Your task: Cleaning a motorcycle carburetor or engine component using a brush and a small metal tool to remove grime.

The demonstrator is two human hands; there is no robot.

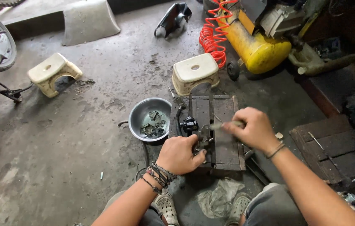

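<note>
Metal, dark and greasy, the small part (201, 140) sits on the wooden board (227, 142) on the floor, so it stays up out of the dirt. Your left hand (180, 154) is closed around it to hold it steady. Your right hand (252, 127) is curled tight on a thin tool (219, 124) that points at the part. Just left, a grey metal bowl (135, 115) keeps loose bits together. Farther off stand a cream stool (195, 72) and a yellow tank (257, 48).

My left hand (179, 154) pins a dark metal part (201, 140) on the wooden board (225, 138); my right hand (255, 129) grips a thin tool (221, 124) above it.
</note>
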